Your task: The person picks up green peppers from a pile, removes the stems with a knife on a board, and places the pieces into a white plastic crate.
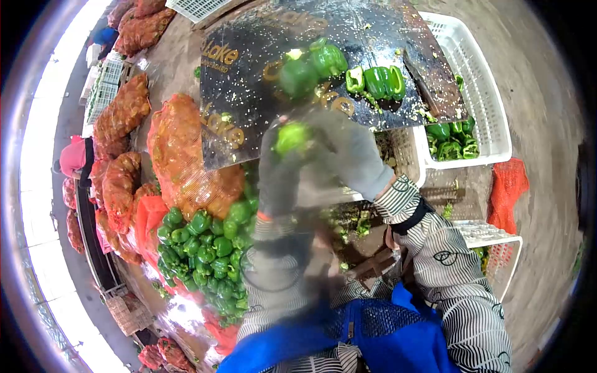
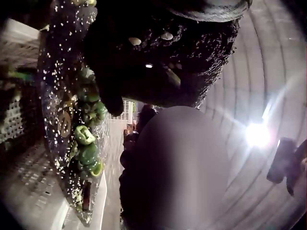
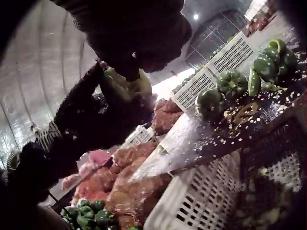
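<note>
Both hands wear grey gloves speckled with seeds and meet in front of the board's near edge, blurred in the head view. My left hand (image 1: 275, 183) grips a light green bell pepper (image 1: 291, 138). The right wrist view shows this pepper (image 3: 125, 86) opened, its pale inside facing up. Against it my right hand (image 1: 362, 155) curls its fingers, a dark digit dipping into the opening. Beyond them on the dark board (image 1: 242, 93) sit two whole green peppers (image 1: 328, 60) and a cut-open pepper (image 1: 380, 82). A knife (image 1: 421, 87) lies at the board's right side.
A white crate (image 1: 497, 124) on the right holds opened peppers (image 1: 457, 146). Another crate (image 1: 407, 152) stands under the board's near edge with scraps. To the left are a heap of green peppers (image 1: 208, 252) and a full orange mesh sack (image 1: 186, 161). Seeds litter the board.
</note>
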Tool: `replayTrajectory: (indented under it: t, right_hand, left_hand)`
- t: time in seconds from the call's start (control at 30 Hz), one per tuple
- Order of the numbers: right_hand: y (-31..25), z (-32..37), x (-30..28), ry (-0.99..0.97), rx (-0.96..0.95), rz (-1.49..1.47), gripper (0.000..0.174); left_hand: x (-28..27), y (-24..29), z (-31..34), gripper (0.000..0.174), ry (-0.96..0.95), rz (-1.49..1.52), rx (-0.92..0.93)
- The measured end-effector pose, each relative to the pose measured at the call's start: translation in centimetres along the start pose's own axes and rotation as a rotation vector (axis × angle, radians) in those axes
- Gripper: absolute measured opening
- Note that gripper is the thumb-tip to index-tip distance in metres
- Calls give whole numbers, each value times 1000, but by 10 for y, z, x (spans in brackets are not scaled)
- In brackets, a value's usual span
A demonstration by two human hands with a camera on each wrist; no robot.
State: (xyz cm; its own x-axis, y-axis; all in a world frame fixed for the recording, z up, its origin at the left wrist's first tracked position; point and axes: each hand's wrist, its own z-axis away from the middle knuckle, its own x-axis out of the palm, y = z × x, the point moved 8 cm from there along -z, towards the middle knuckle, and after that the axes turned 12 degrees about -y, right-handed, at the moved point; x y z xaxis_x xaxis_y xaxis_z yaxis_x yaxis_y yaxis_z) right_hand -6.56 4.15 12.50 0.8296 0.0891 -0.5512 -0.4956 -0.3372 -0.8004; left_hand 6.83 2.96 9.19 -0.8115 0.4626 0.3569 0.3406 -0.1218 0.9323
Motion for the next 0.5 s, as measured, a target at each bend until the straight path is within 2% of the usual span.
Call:
replayTrajectory:
  t: [0.07,0.1,0.17,0.2,0.27,0.3,0.33,0.37,0.4,0.43,0.47,0.5]
  right_hand:
    - [22,0,13,-152,253,-509,46]
    - [24,2,13,-148,255,-510,46]
    - [14,2,12,-158,19,-594,37]
    - [8,2,9,-165,-102,-632,32]
    - [8,1,5,-185,-104,-679,29]
    - [8,2,5,-203,-100,-731,27]
    - [3,4,-1,-198,-97,-732,27]
    - [2,5,1,-280,70,-826,25]
    - [2,8,4,-362,237,-916,24]
    - [-2,9,5,-406,309,-1009,26]
    - [1,10,5,-403,309,-1010,26]
    - [4,10,4,-419,225,-882,28]
  left_hand:
    - [-2,3,1,66,75,-80,28]
    - [2,4,3,66,72,-80,26]
    - [16,19,3,75,17,-389,140]
    - [16,15,2,75,14,-388,143]
    - [15,14,2,80,1,-672,310]
    - [10,-3,0,73,-143,-163,326]
    - [12,-3,-1,73,-147,-162,323]
    - [13,-7,-4,71,-121,-211,249]
    - [13,-10,-6,82,-94,-261,177]
    - [14,-9,-5,82,-96,-262,176]
    - [16,-9,-5,80,-118,-262,165]
    - [18,-8,-4,79,-141,-260,154]
